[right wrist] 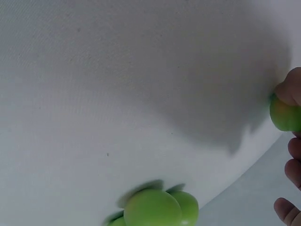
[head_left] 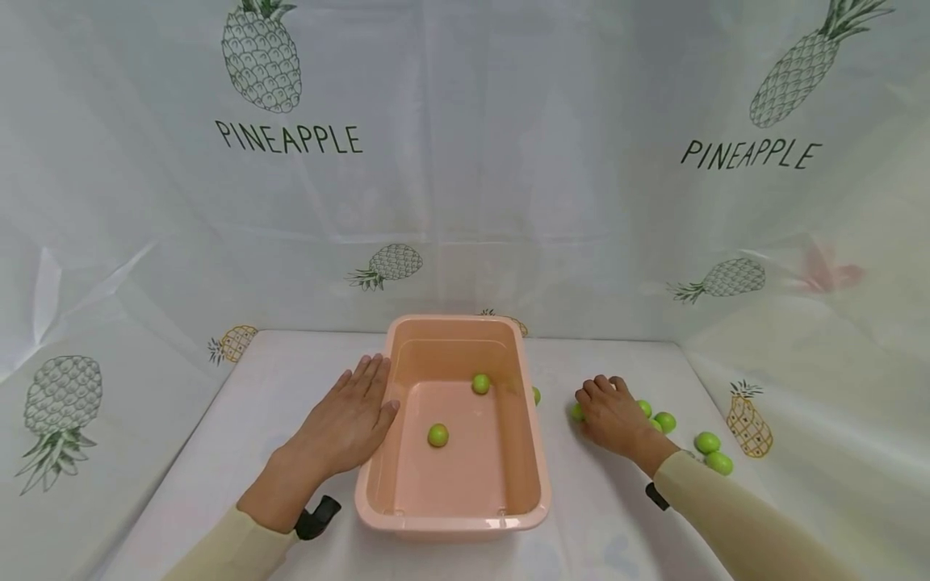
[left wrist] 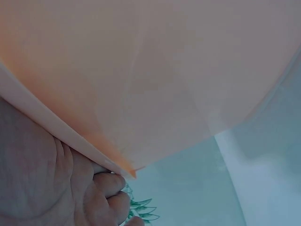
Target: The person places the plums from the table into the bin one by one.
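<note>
A pink plastic basin [head_left: 454, 524] stands on the table, with two small round green fruits [head_left: 438, 436] lying apart on its floor. My left hand [head_left: 345, 424] rests along the basin's left rim, palm down and fingers straight. In the left wrist view, the palm and fingers [left wrist: 110, 197] lie against the outside of the basin wall [left wrist: 155, 84]. To the right of the basin, my right hand [head_left: 613, 418] is low over the table and pinches a green fruit [right wrist: 284, 115] between thumb and fingers. Most of that fruit is hidden by the hand in the head view.
Several more green fruits [head_left: 664, 421] lie behind and right of my right hand, two of them [head_left: 707, 442] nearer the table's right edge. Another green fruit [head_left: 537, 395] peeks out beside the basin's right rim. Pineapple-printed sheeting [head_left: 472, 177] surrounds the white table [head_left: 291, 363].
</note>
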Demonstrator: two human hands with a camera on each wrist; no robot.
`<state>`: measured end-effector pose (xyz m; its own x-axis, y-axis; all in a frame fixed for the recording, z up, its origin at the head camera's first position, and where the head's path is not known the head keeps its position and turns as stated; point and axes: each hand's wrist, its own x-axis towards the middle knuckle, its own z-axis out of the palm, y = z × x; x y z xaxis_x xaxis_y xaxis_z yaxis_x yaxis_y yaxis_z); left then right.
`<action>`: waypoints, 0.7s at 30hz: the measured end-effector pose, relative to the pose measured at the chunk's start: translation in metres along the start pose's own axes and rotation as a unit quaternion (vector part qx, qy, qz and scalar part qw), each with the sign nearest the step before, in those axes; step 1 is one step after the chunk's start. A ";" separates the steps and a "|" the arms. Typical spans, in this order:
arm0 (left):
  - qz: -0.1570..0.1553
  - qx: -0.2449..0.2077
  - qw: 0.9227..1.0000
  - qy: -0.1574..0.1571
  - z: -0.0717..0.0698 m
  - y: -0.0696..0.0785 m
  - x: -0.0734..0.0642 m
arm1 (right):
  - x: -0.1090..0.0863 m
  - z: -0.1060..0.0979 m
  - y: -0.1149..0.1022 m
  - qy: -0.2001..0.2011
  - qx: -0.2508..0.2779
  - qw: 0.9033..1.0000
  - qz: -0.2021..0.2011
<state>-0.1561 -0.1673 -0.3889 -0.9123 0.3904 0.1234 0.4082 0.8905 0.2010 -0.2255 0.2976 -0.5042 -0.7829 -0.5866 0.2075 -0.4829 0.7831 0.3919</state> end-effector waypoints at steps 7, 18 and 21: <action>0.005 -0.001 1.000 0.001 -0.001 0.000 -0.001 | 0.004 -0.001 0.007 0.044 -0.019 0.999 0.019; 0.006 0.019 1.000 0.004 -0.003 -0.001 -0.001 | 0.009 -0.008 0.016 0.073 -0.012 0.997 0.035; 0.002 0.013 1.000 0.000 -0.003 0.000 -0.001 | 0.010 -0.009 0.017 0.083 -0.009 0.996 0.034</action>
<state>-0.1547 -0.1683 -0.3862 -0.9109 0.3937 0.1234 0.4105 0.8948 0.1755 -0.2378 0.3035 -0.4870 -0.7375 -0.5591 0.3787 -0.4227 0.8196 0.3868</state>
